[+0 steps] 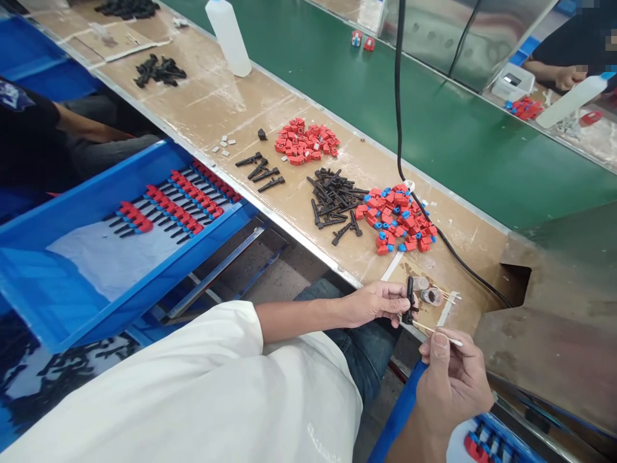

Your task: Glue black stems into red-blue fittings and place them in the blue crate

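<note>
My left hand point(378, 304) pinches a black plastic part point(410, 301) upright near the table's front edge. In my right hand point(450, 373) a cotton swab point(436, 333) is held between thumb and fingers, one end reaching to the lower part of the black piece. Whether that tip touches it I cannot tell. Just beyond my left hand stand small clear cups point(432, 296), one with dark contents, with several swab sticks lying beside them. A pile of red and blue parts point(398, 217) lies farther back, next to a heap of black parts point(335, 196).
Red pieces point(306, 140) form another pile up the table. A blue bin point(110, 247) at left holds rows of assembled red, blue and black pieces. A black cable point(399, 96) hangs down onto the table. White bottle point(229, 37) stands beside the green belt point(318, 71). Other people sit left and far right.
</note>
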Available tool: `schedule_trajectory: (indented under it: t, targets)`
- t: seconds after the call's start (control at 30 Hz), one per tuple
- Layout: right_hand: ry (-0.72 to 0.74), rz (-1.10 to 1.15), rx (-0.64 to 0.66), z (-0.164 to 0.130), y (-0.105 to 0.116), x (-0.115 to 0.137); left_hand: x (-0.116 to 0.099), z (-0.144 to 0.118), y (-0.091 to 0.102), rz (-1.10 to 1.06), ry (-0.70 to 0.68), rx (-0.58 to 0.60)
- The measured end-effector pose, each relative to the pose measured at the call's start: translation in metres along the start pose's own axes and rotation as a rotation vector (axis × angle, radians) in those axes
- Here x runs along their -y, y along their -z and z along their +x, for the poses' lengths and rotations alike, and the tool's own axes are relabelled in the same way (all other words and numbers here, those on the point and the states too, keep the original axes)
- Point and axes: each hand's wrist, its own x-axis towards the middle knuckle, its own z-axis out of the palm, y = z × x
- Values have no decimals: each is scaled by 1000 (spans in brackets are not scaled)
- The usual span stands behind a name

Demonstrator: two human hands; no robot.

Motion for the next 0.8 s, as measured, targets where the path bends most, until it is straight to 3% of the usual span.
schedule_trajectory:
  t: [0.23, 0.37, 0.47, 0.57, 0.67, 0.8]
  targets:
    - [98, -149, 15, -4, 3, -12, -4, -3, 0, 256, -129, -40]
    - [370, -340, 131, 1, 3, -12, -1, -3, 2, 373, -167, -107]
    - [591, -444, 228, 2, 3, -11, 3, -2, 3, 320, -174, -150]
    - [703, -473, 266, -2, 4, -13, 3, -2, 3, 233, -160, -175]
    - [709, -438, 232, -8, 5, -16, 2, -4, 3, 141, -128, -169]
    - [541, -307, 92, -15, 3, -16, 1, -6, 1, 73, -108, -129]
